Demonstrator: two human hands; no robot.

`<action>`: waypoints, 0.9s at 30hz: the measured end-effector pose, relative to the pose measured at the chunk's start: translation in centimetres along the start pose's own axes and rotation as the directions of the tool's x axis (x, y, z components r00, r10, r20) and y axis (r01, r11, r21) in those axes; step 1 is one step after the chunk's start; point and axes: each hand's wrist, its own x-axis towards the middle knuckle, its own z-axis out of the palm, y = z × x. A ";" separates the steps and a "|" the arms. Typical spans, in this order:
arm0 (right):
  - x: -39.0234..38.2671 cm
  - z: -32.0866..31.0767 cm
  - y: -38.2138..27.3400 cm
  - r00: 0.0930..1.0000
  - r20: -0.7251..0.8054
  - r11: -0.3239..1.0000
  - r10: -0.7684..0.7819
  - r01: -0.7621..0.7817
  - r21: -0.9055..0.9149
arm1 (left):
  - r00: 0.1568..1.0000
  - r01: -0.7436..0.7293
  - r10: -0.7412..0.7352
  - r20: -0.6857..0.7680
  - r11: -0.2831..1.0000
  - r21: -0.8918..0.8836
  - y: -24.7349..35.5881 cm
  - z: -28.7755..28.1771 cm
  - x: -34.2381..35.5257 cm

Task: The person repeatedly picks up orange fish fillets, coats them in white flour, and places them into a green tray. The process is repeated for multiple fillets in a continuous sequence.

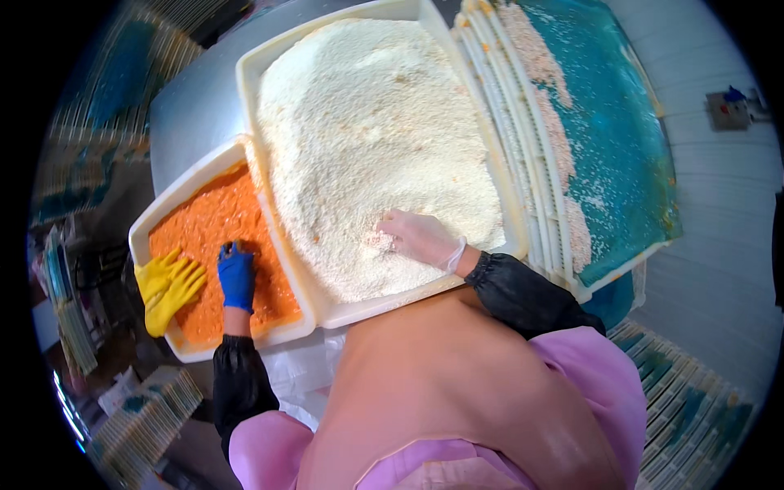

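My left hand [236,276], in a blue glove, is over the orange wet mixture [273,286] in the smaller white tub. Its fingers are curled down at the mixture; anything inside them is hidden. To the right, the larger white tub is heaped with off-white crumbs [367,122]. My right hand [418,238], in a thin clear glove, rests low in those crumbs. Its fingers are bent together, and a small pinkish, crumb-covered patch [377,240] shows beside the fingertips. I cannot make out what they grip.
Yellow gloves [169,286] hang over the small tub's left wall. Right of the crumbs stand stacked white-framed trays [523,155]; the top one has a teal sheet [625,163] with rows of pinkish crumbed pieces [551,122]. A metal table [196,106] lies beneath.
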 end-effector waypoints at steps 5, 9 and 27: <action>-2.4 -9.3 -3.1 0.779 0.241 0.484 0.579 -0.567 0.667 | 0.992 -0.127 0.127 -0.008 0.991 -0.047 -0.3 -1.1 -0.2; -4.6 -19.1 -3.0 0.778 -0.161 0.674 0.607 -0.398 0.622 | 0.981 -0.192 0.191 -0.025 0.981 -0.040 -0.7 0.2 -1.9; -9.9 -23.1 9.7 0.801 -0.519 0.931 0.299 -0.363 -0.023 | 0.936 0.345 -0.254 0.242 0.537 -0.770 -6.3 2.1 -3.6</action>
